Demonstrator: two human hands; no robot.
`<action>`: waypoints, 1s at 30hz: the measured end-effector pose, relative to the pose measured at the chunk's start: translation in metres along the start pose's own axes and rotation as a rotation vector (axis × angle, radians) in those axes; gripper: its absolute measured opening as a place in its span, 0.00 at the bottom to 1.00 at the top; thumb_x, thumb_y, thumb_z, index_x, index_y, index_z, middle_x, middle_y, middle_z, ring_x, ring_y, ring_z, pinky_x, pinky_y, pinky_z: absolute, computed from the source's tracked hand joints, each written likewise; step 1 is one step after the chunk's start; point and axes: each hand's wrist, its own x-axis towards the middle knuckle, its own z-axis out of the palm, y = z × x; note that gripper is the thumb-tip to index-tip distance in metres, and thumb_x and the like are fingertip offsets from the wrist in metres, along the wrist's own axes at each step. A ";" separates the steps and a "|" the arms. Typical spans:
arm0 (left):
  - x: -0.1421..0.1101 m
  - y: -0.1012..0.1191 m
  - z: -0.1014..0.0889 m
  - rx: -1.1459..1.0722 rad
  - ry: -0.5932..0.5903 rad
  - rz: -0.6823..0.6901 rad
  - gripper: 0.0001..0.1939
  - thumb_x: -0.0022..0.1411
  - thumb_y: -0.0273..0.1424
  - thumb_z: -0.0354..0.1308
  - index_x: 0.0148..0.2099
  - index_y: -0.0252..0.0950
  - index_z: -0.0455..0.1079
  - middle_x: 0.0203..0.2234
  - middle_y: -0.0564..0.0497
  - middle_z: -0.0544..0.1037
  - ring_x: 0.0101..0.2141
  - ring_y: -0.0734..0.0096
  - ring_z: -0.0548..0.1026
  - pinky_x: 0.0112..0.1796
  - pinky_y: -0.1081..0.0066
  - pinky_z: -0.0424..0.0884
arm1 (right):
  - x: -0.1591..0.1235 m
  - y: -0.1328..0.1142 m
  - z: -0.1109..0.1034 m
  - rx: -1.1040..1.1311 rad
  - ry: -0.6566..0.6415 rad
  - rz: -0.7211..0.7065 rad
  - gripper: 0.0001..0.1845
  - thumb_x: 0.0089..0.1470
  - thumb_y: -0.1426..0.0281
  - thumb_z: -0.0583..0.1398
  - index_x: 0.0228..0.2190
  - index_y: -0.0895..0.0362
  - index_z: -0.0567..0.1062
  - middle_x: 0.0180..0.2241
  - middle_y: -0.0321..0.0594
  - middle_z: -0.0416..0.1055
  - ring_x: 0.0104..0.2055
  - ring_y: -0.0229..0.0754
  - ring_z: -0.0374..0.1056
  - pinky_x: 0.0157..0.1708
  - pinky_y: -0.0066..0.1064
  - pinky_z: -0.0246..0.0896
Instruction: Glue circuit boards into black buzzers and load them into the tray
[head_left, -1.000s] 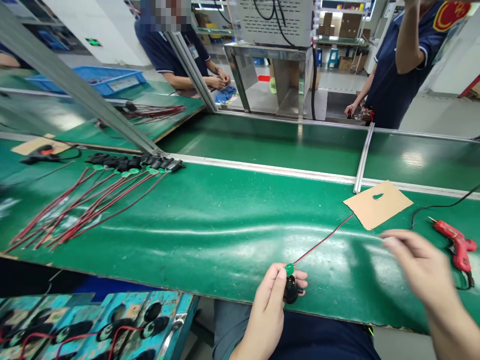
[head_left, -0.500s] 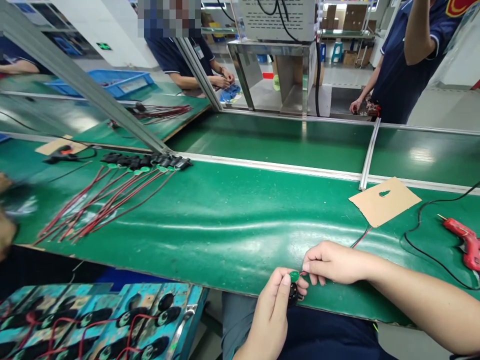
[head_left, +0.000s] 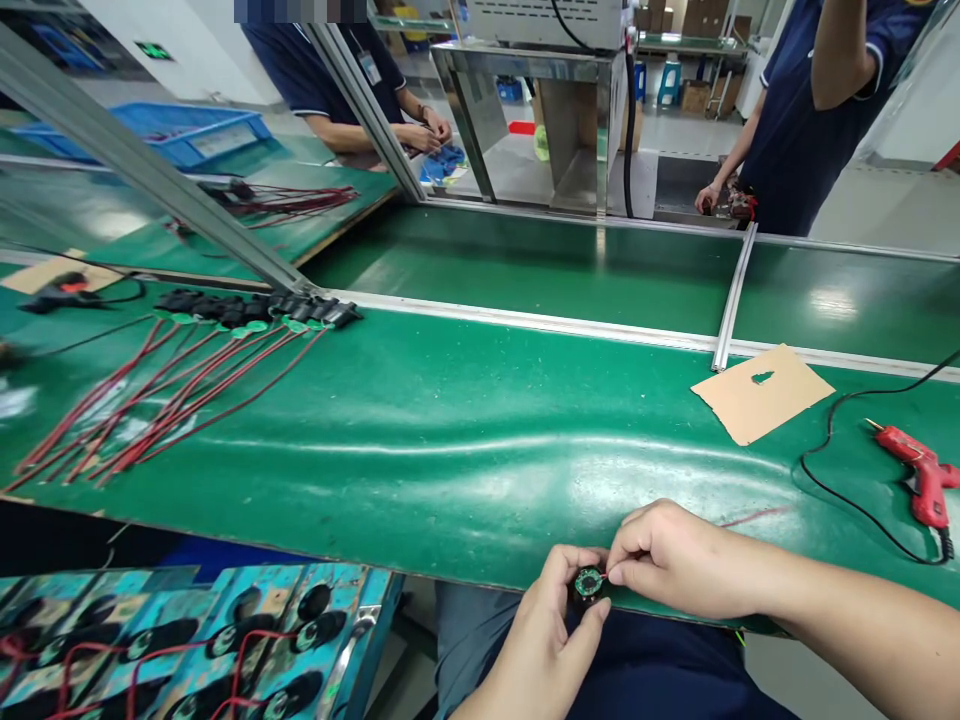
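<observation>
My left hand (head_left: 551,630) pinches a small black round part topped by a green circuit disc (head_left: 589,581) at the near edge of the green belt (head_left: 450,440). My right hand (head_left: 675,560) meets it from the right, fingertips closed on the disc's edge where its red wire (head_left: 750,517) trails off behind the hand. Both hands sit just over my lap.
A row of finished black parts with red wires (head_left: 187,370) lies at left. A cardboard piece (head_left: 761,392) and a red glue gun (head_left: 919,480) with black cord rest at right. A blue tray of parts (head_left: 187,640) is lower left. Two people stand across the belt.
My right hand swung in from the right and closed on the disc. Both hands drew nearer to me, and the wire is pulled in, mostly hidden behind the right hand.
</observation>
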 end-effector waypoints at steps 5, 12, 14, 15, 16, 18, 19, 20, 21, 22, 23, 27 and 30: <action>-0.006 0.002 -0.003 0.098 0.026 0.043 0.12 0.69 0.33 0.54 0.53 0.41 0.68 0.49 0.44 0.78 0.49 0.59 0.77 0.50 0.63 0.72 | -0.010 -0.004 0.009 -0.125 0.099 -0.056 0.11 0.59 0.77 0.58 0.29 0.57 0.80 0.28 0.36 0.76 0.31 0.36 0.69 0.34 0.27 0.61; -0.008 0.010 -0.001 0.172 0.058 0.133 0.09 0.70 0.33 0.54 0.52 0.44 0.67 0.48 0.45 0.79 0.47 0.63 0.79 0.48 0.68 0.74 | -0.015 -0.009 0.014 -0.317 0.093 -0.125 0.13 0.62 0.77 0.55 0.29 0.58 0.78 0.28 0.38 0.74 0.30 0.38 0.68 0.33 0.29 0.61; -0.009 0.009 0.000 0.200 0.086 0.149 0.09 0.70 0.32 0.54 0.51 0.44 0.67 0.47 0.47 0.80 0.46 0.65 0.79 0.47 0.68 0.75 | -0.015 -0.013 0.013 -0.391 0.084 -0.105 0.13 0.62 0.77 0.55 0.29 0.58 0.77 0.27 0.38 0.73 0.29 0.38 0.68 0.32 0.30 0.60; -0.009 0.008 0.001 0.213 0.104 0.162 0.09 0.70 0.31 0.55 0.51 0.44 0.68 0.46 0.47 0.80 0.46 0.65 0.80 0.47 0.68 0.75 | -0.015 -0.015 0.013 -0.430 0.081 -0.097 0.13 0.62 0.77 0.55 0.29 0.58 0.77 0.27 0.38 0.73 0.29 0.38 0.68 0.31 0.30 0.59; -0.009 0.007 0.002 0.225 0.125 0.175 0.10 0.69 0.31 0.55 0.52 0.44 0.68 0.46 0.47 0.80 0.46 0.64 0.80 0.47 0.68 0.75 | -0.016 -0.016 0.013 -0.466 0.078 -0.095 0.13 0.63 0.77 0.55 0.29 0.58 0.76 0.27 0.38 0.73 0.28 0.39 0.67 0.31 0.31 0.58; -0.009 0.005 0.003 0.255 0.175 0.198 0.11 0.69 0.30 0.56 0.53 0.44 0.68 0.47 0.47 0.81 0.48 0.63 0.80 0.48 0.67 0.76 | -0.017 -0.018 0.013 -0.524 0.077 -0.113 0.13 0.62 0.76 0.54 0.29 0.58 0.76 0.26 0.37 0.73 0.27 0.39 0.66 0.30 0.32 0.57; -0.008 0.003 0.004 0.270 0.203 0.209 0.13 0.68 0.30 0.57 0.54 0.44 0.69 0.48 0.47 0.81 0.48 0.62 0.80 0.48 0.66 0.76 | -0.018 -0.018 0.014 -0.551 0.077 -0.126 0.13 0.62 0.77 0.54 0.29 0.58 0.76 0.26 0.37 0.73 0.27 0.39 0.66 0.30 0.33 0.56; -0.008 0.002 0.005 0.285 0.229 0.217 0.14 0.67 0.29 0.58 0.55 0.45 0.69 0.48 0.47 0.82 0.48 0.62 0.81 0.48 0.66 0.77 | -0.018 -0.018 0.015 -0.578 0.075 -0.141 0.13 0.62 0.77 0.54 0.29 0.58 0.75 0.26 0.37 0.73 0.26 0.39 0.66 0.30 0.33 0.56; -0.008 0.001 0.006 0.298 0.250 0.225 0.16 0.67 0.28 0.59 0.56 0.45 0.69 0.48 0.47 0.82 0.48 0.61 0.81 0.48 0.65 0.77 | -0.019 -0.018 0.016 -0.607 0.073 -0.154 0.13 0.62 0.77 0.54 0.28 0.58 0.75 0.26 0.37 0.73 0.26 0.39 0.66 0.29 0.34 0.55; -0.008 0.000 0.006 0.309 0.266 0.234 0.17 0.66 0.28 0.59 0.56 0.45 0.69 0.49 0.47 0.82 0.48 0.61 0.81 0.49 0.64 0.77 | -0.019 -0.018 0.017 -0.636 0.070 -0.164 0.14 0.62 0.77 0.53 0.27 0.58 0.74 0.25 0.37 0.73 0.26 0.39 0.65 0.29 0.34 0.54; -0.008 -0.001 0.007 0.314 0.276 0.247 0.18 0.66 0.27 0.59 0.56 0.45 0.70 0.49 0.47 0.82 0.49 0.60 0.81 0.50 0.63 0.77 | -0.019 -0.017 0.019 -0.664 0.066 -0.172 0.14 0.62 0.78 0.53 0.26 0.58 0.73 0.25 0.37 0.72 0.25 0.39 0.65 0.29 0.35 0.53; -0.008 -0.009 0.010 0.265 0.288 0.295 0.15 0.66 0.25 0.57 0.54 0.43 0.70 0.53 0.43 0.79 0.53 0.57 0.79 0.54 0.59 0.75 | -0.019 -0.015 0.025 -0.734 0.075 -0.193 0.13 0.60 0.79 0.54 0.26 0.58 0.73 0.24 0.38 0.73 0.24 0.39 0.65 0.27 0.35 0.49; -0.010 -0.012 0.011 0.188 0.257 0.292 0.14 0.67 0.24 0.55 0.52 0.42 0.69 0.55 0.41 0.76 0.56 0.56 0.75 0.55 0.58 0.73 | -0.019 -0.014 0.028 -0.720 0.072 -0.197 0.12 0.58 0.79 0.55 0.26 0.57 0.73 0.25 0.38 0.73 0.24 0.40 0.66 0.26 0.35 0.48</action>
